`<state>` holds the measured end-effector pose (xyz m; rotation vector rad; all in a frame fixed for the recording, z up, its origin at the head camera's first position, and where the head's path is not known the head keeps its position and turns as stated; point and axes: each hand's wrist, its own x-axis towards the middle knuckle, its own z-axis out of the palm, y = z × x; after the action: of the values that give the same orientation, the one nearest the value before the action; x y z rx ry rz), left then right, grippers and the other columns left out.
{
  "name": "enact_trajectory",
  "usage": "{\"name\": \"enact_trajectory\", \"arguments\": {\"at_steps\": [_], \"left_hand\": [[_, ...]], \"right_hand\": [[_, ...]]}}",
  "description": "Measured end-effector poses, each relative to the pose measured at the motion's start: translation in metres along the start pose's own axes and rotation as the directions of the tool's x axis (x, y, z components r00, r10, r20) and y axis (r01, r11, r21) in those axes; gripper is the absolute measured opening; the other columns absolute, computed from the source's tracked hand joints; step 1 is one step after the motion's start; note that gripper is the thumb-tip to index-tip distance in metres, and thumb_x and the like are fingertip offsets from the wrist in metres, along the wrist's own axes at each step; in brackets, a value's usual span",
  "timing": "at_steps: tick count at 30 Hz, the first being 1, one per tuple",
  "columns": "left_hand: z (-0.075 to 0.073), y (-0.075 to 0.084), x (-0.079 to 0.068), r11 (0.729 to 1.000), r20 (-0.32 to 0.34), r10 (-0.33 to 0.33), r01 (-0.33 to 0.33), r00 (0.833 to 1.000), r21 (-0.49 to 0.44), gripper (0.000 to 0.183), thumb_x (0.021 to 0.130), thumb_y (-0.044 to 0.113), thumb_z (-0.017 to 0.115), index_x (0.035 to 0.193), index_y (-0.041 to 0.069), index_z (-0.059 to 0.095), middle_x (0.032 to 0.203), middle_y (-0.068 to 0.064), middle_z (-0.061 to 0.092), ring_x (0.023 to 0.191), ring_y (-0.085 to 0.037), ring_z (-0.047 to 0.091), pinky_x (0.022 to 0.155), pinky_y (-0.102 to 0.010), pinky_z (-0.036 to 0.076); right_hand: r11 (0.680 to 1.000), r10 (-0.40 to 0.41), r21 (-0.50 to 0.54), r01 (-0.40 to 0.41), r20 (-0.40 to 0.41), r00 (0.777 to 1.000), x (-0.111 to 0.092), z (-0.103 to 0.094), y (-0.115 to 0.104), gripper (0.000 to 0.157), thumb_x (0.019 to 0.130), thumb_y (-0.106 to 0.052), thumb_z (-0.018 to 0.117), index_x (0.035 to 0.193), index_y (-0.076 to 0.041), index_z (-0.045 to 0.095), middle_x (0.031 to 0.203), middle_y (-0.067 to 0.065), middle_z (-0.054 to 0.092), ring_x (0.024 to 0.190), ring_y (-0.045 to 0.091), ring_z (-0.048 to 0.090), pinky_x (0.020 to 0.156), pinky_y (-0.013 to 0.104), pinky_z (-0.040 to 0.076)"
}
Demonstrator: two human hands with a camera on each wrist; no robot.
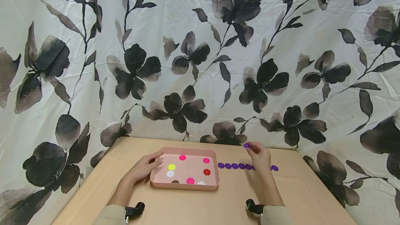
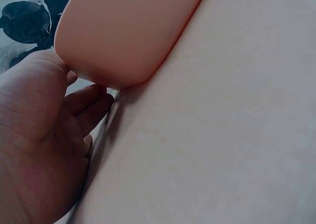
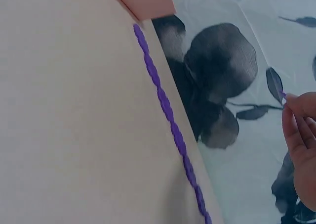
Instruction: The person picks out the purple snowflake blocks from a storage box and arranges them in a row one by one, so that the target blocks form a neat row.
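Observation:
My left hand [image 1: 143, 166] grips the left side of a shallow pink tray [image 1: 184, 186], with fingers at its rim; in the left wrist view they meet the tray's outer wall [image 2: 123, 36]. Small flower-shaped pieces in pink, yellow, white, red and brown lie inside the tray, such as a red flower piece [image 1: 207, 172]. My right hand [image 1: 261, 157] pinches a purple flower piece [image 1: 247, 145] between thumb and fingertips, raised above the table. Below it runs a row of purple flower pieces [image 1: 235, 166], partly hidden behind the right hand and wrist.
The tan table [image 1: 231, 200] ends at a back edge against a white cloth [image 1: 218, 89] with dark printed flowers. The purple row starts close to the tray's right wall and extends rightward. Black devices [image 1: 254, 207] are worn at both wrists.

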<state>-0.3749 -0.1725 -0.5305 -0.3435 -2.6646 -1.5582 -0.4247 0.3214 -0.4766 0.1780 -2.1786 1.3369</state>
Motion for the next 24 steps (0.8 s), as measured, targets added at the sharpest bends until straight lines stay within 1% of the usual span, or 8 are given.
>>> {"name": "enact_trajectory", "arguments": {"at_steps": [3, 5, 9, 13, 15, 18, 21, 24], "left_hand": [[0.0, 0.0, 0.0, 1.0, 0.0, 0.002, -0.002, 1.0, -0.009, 0.055, 0.105, 0.033, 0.063, 0.154, 0.011, 0.051, 0.166, -0.019, 0.038, 0.156, -0.044, 0.027, 0.125, -0.067, 0.022], [0.0, 0.0, 0.0, 1.0, 0.001, 0.004, -0.004, 1.0, -0.014, 0.056, 0.105, 0.033, 0.063, 0.154, 0.011, 0.051, 0.166, -0.018, 0.038, 0.157, -0.044, 0.026, 0.125, -0.066, 0.022], [0.0, -0.001, 0.0, 1.0, -0.002, 0.01, -0.01, 1.0, -0.024, 0.056, 0.104, 0.031, 0.064, 0.154, 0.01, 0.051, 0.166, -0.019, 0.038, 0.157, -0.044, 0.026, 0.126, -0.066, 0.022], [0.0, -0.002, 0.0, 1.0, -0.005, 0.012, -0.012, 1.0, -0.023, 0.056, 0.104, 0.031, 0.064, 0.154, 0.009, 0.051, 0.165, -0.019, 0.039, 0.156, -0.044, 0.027, 0.125, -0.066, 0.022], [0.0, -0.002, 0.0, 1.0, -0.004, 0.013, -0.013, 1.0, -0.018, 0.056, 0.104, 0.031, 0.064, 0.154, 0.01, 0.051, 0.165, -0.019, 0.039, 0.156, -0.045, 0.027, 0.125, -0.067, 0.022], [0.0, -0.002, 0.0, 1.0, -0.004, 0.014, -0.014, 1.0, -0.016, 0.056, 0.104, 0.032, 0.064, 0.154, 0.01, 0.051, 0.165, -0.019, 0.039, 0.156, -0.045, 0.027, 0.125, -0.067, 0.022], [0.001, -0.002, 0.0, 1.0, -0.005, 0.014, -0.014, 1.0, -0.024, 0.057, 0.104, 0.031, 0.065, 0.154, 0.009, 0.051, 0.165, -0.02, 0.039, 0.156, -0.045, 0.027, 0.125, -0.067, 0.022], [0.001, -0.002, 0.0, 1.0, -0.007, 0.013, -0.013, 1.0, -0.026, 0.057, 0.104, 0.032, 0.065, 0.154, 0.009, 0.051, 0.165, -0.02, 0.038, 0.156, -0.045, 0.027, 0.125, -0.067, 0.022]], "right_hand": [[1.0, 0.027, -0.002, -0.027, -0.039, 0.999, 0.002, -0.012, 0.008, 0.025, 0.093, 0.0, 0.075, 0.118, 0.002, 0.075, 0.114, 0.021, 0.073, 0.086, -0.006, 0.062, 0.075, 0.0, 0.048], [0.999, 0.045, -0.003, -0.046, -0.064, 0.997, 0.002, -0.019, 0.014, 0.025, 0.093, 0.0, 0.075, 0.118, 0.002, 0.075, 0.113, 0.023, 0.074, 0.084, -0.009, 0.06, 0.073, 0.001, 0.049], [0.996, 0.084, -0.001, -0.085, -0.125, 0.989, 0.002, -0.03, 0.024, 0.025, 0.092, 0.0, 0.076, 0.117, 0.003, 0.075, 0.108, 0.025, 0.074, 0.08, -0.011, 0.059, 0.069, 0.002, 0.048], [0.987, 0.16, 0.002, -0.163, -0.192, 0.968, -0.001, -0.038, 0.034, 0.025, 0.093, -0.002, 0.075, 0.118, 0.002, 0.075, 0.11, 0.024, 0.073, 0.078, -0.012, 0.057, 0.067, 0.002, 0.048], [0.976, 0.212, 0.004, -0.216, -0.217, 0.953, -0.003, -0.042, 0.039, 0.027, 0.095, -0.003, 0.073, 0.122, 0.0, 0.074, 0.115, 0.023, 0.072, 0.081, -0.01, 0.056, 0.066, 0.001, 0.047], [0.956, 0.287, 0.013, -0.292, -0.232, 0.929, -0.007, -0.051, 0.047, 0.031, 0.099, -0.004, 0.069, 0.129, -0.002, 0.071, 0.123, 0.02, 0.069, 0.091, -0.001, 0.056, 0.066, 0.0, 0.046], [0.939, 0.34, 0.021, -0.344, -0.227, 0.913, -0.012, -0.061, 0.055, 0.033, 0.102, -0.005, 0.065, 0.135, -0.001, 0.067, 0.13, 0.02, 0.064, 0.101, 0.011, 0.056, 0.067, 0.0, 0.045], [0.924, 0.375, 0.023, -0.381, -0.233, 0.897, -0.016, -0.069, 0.063, 0.035, 0.103, -0.007, 0.063, 0.136, 0.001, 0.065, 0.132, 0.022, 0.062, 0.105, 0.018, 0.055, 0.066, 0.002, 0.045]]}}
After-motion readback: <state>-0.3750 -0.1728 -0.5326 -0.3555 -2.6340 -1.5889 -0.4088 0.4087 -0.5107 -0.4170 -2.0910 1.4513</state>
